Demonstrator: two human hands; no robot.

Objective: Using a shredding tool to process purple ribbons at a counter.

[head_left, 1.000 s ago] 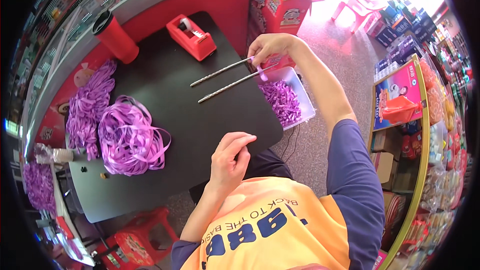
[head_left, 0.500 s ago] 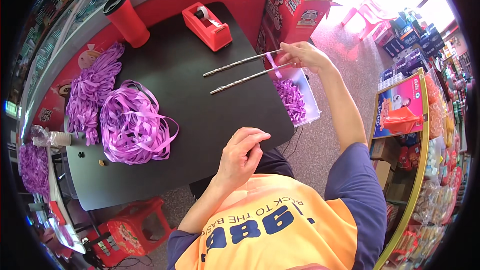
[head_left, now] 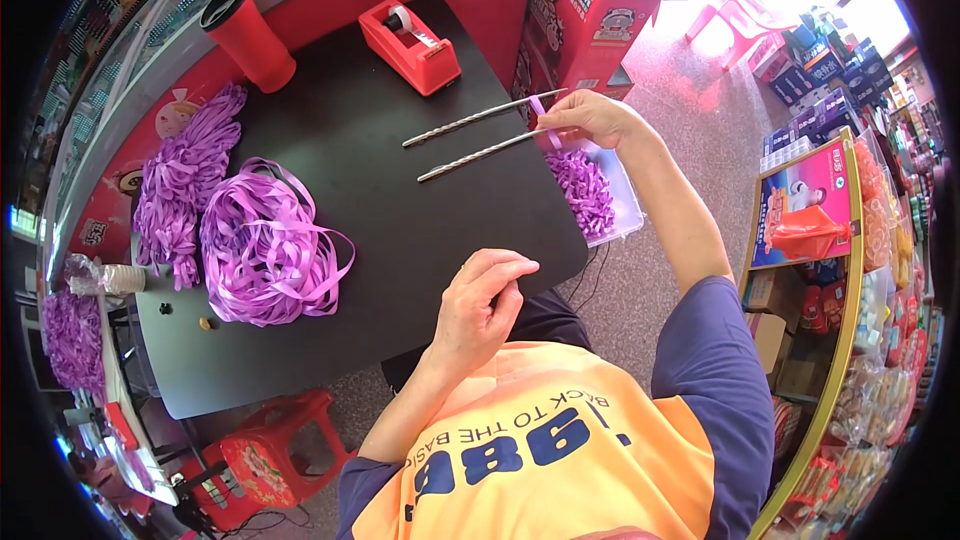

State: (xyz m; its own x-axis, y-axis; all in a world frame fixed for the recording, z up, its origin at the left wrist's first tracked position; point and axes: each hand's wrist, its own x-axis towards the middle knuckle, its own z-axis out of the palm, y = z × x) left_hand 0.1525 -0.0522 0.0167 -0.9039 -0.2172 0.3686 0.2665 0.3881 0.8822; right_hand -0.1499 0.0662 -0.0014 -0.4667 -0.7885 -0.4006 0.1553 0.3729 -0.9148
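Two twisted metal rods [head_left: 470,122] lie side by side on the black table, their ends reaching past its right edge. A short strip of purple ribbon [head_left: 537,106] crosses them near those ends. My right hand [head_left: 592,118] is closed there, its fingertips pinching the ribbon beside the nearer rod. Below the ends of the rods, a translucent white bin [head_left: 630,215] holds many small purple ribbon pieces [head_left: 582,195]. Over the table's near edge, my left hand [head_left: 482,305] is held closed with its fingers curled; what it holds, if anything, is hidden.
A loose heap of purple ribbon [head_left: 270,250] and a second bundle [head_left: 180,190] occupy the table's left side. Behind stand a red tumbler [head_left: 255,45] and a red tape dispenser [head_left: 415,50]. A red carton [head_left: 580,20] is beyond the right corner, a red stool [head_left: 280,450] below left.
My right hand has shifted slightly left and down, from the rod ends to the ribbon strip, and its fingers have closed more. My left hand is nearly still.
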